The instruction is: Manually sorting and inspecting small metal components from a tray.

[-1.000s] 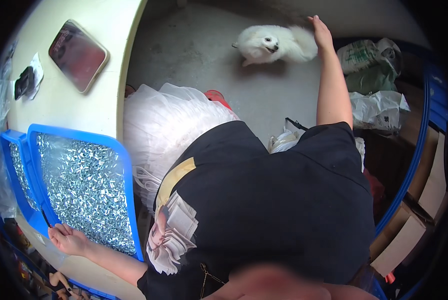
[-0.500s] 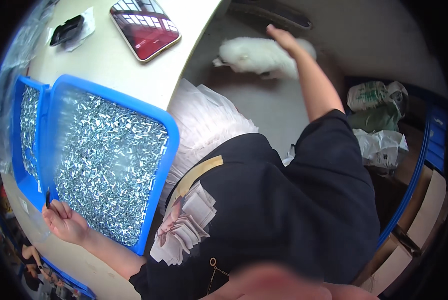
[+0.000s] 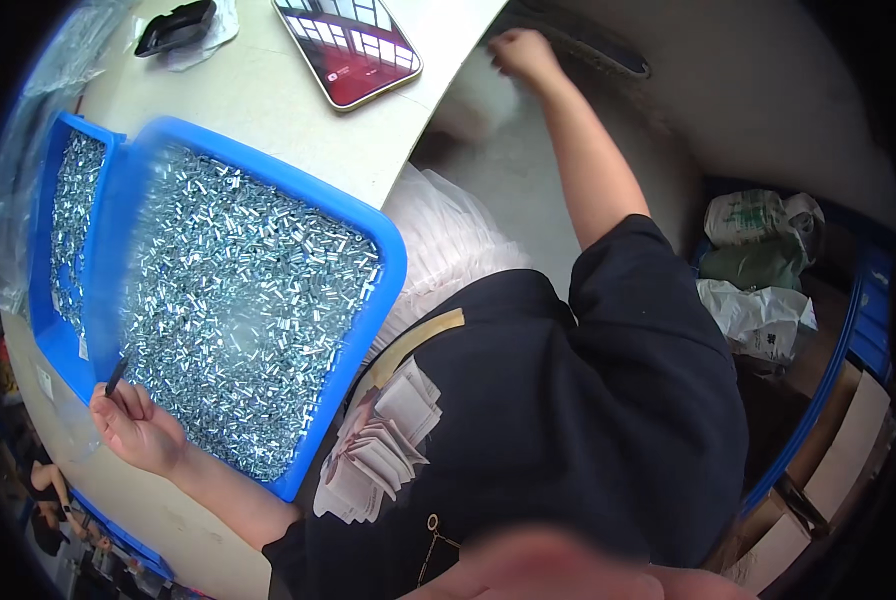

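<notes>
My left hand (image 3: 140, 428) is closed around a slim black tool (image 3: 117, 374) whose tip sticks up past the fingers; its exact kind is unclear. That hand is beside the near left corner of a blue tray (image 3: 386, 250), heaped with small shiny metal sleeves (image 3: 248, 260). My right hand (image 3: 524, 57) is stretched out past the table edge, loosely bent fingers apart, with nothing seen in it. Below it on the floor is a small white dog (image 3: 483, 100), smeared by motion and partly cut off by the table.
A second blue bin (image 3: 53, 270) with metal pieces adjoins the tray. A phone (image 3: 353, 50) and a black plastic dish (image 3: 176, 28) lie on the table (image 3: 268, 95). Bags (image 3: 758, 310) fill a shelf at right. Folded papers (image 3: 378, 440) rest against my shirt. Another person (image 3: 53, 490) is far left.
My right hand has swung left, its flat fingers now bent. The dog has moved left toward the table. The tray and phone sit farther right in view; my left hand keeps its tool.
</notes>
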A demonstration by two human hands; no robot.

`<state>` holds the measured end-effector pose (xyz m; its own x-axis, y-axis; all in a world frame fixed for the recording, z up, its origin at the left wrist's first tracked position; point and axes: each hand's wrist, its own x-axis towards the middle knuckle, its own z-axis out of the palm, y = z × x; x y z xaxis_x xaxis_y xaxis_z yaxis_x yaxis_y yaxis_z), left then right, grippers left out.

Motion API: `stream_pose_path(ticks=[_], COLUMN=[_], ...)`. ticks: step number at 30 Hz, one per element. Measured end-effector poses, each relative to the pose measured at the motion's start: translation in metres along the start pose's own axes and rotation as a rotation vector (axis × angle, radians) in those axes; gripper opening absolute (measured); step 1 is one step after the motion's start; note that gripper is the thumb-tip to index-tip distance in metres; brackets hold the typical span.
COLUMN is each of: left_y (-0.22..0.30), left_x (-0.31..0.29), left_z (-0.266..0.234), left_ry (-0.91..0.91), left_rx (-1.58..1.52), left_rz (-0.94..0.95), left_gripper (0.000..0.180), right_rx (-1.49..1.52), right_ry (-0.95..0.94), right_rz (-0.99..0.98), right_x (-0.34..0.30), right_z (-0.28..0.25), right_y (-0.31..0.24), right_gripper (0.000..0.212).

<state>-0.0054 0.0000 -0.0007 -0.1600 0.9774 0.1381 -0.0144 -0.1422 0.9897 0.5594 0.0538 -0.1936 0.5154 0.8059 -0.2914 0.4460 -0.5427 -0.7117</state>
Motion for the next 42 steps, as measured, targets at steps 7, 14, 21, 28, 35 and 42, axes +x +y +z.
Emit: stream_pose_path(ticks=[7,14,21,28,35,42], left_y=[-0.002,-0.013,-0.014,-0.013,-0.011,-0.022], left_x=[-0.003,0.002,0.014,0.013,0.013,0.016], left_z=[0.012,0.021,0.0,0.006,-0.002,0.0], left_ry=[0.038,0.168,0.193,0.124,0.076,0.1], left_rx=[-0.042,-0.006,-0.148,0.269,0.353,0.34], left_rz=[-0.037,-0.13,-0.141,0.034,-0.187,0.09], left_gripper=[0.023,0.014,0.015,0.013,0.018,0.015], right_rx=[0.848,0.011,-0.067,-0.034,0.037,-0.038], right_ry=[0.634,-0.548,-0.683,-0.572,-0.742,-0.649], right_rz=[-0.728,-1.415,-1.306,-1.481,-1.398,-1.347], right_x=[-0.083,-0.218,-0.254,-0.231,-0.227,-0.234], right_z=[-0.082,0.093,0.182,0.177,0.181,0.176], right_y=[-0.16,-0.319,-0.357,-0.345,-0.347,-0.35], right_gripper=[0.01,0.052,0.02,0.015,0.016,0.015])
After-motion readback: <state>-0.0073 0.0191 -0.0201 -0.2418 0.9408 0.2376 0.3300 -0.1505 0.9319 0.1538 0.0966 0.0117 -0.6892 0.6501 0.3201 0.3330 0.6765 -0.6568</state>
